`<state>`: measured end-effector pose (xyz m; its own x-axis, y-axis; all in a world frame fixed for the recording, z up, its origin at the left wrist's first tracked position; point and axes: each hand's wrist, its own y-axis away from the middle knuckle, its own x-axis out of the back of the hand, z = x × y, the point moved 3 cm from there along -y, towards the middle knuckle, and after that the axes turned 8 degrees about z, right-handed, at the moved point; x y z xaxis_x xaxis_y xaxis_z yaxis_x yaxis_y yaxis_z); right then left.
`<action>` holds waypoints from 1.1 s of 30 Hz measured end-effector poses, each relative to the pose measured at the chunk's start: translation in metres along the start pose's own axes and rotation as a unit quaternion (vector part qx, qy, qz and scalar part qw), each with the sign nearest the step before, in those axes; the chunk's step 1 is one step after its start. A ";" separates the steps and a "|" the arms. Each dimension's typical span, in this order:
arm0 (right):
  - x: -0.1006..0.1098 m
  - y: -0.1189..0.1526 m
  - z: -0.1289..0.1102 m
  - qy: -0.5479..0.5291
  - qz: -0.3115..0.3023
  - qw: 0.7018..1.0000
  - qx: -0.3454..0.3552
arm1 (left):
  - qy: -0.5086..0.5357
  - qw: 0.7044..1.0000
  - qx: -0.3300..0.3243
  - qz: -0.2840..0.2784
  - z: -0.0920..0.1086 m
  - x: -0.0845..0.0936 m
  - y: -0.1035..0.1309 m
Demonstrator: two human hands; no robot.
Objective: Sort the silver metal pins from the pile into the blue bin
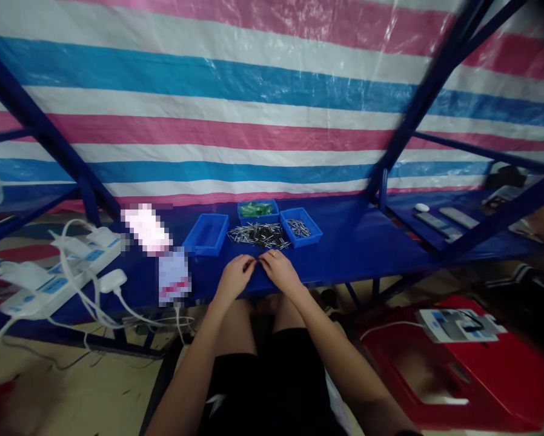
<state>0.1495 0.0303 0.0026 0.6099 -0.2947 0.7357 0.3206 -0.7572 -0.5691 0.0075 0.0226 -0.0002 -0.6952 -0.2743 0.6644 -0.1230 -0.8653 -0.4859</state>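
A seated person in black shorts leans over a blue bench [344, 245], bare forearms reaching forward. The left hand [235, 277] and right hand [280, 271] meet at the bench's near edge. The fingers of both hands are curled inward, thumbs and fingertips drawn close, the two sets of tips almost touching. A small dark spot shows at the left fingers; it is too small to tell whether it is something held, and the right fingers' grasp cannot be made out either. A ring shows on the right hand.

Just beyond the fingers lies a loose pile [259, 235] of thin silvery and black pins. Behind the pile is a blue tray [265, 220] of green pieces. Beyond the fingers to the right, a second tray [309, 240] holds more silvery pins; beyond them to the left is a third tray [208, 233].

Farther left of the fingers are a pixelated screen [174, 278] with a cable, a white plug [112, 280] and a power strip [60, 280] tangled in white cords. Well to the right, below bench height, a white device [463, 325] rests on a red stool [512, 363]. A striped sheet [254, 72] hangs behind everything.
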 end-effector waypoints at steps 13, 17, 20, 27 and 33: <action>0.003 0.001 0.010 -0.238 -0.007 0.968 -0.083 | 0.112 0.993 0.012 -0.016 0.000 0.001 0.000; 0.009 0.001 0.008 -0.254 0.005 0.964 -0.079 | 0.115 0.993 0.003 -0.019 0.000 0.001 0.001; 0.010 0.001 0.006 -0.240 0.003 0.967 -0.088 | 0.113 0.993 -0.005 -0.026 0.002 0.000 0.002; 0.009 0.000 0.010 -0.244 0.036 0.963 -0.109 | 0.069 0.997 -0.011 -0.016 0.002 0.003 0.002; 0.008 -0.001 0.013 -0.234 0.045 0.965 -0.108 | 0.103 0.995 0.001 -0.014 0.000 0.002 0.001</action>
<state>0.1639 0.0363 0.0038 0.9050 -0.1081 0.4113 0.1230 -0.8594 -0.4964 0.0058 0.0209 0.0008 -0.8222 -0.1574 0.5470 -0.1440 -0.8722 -0.4674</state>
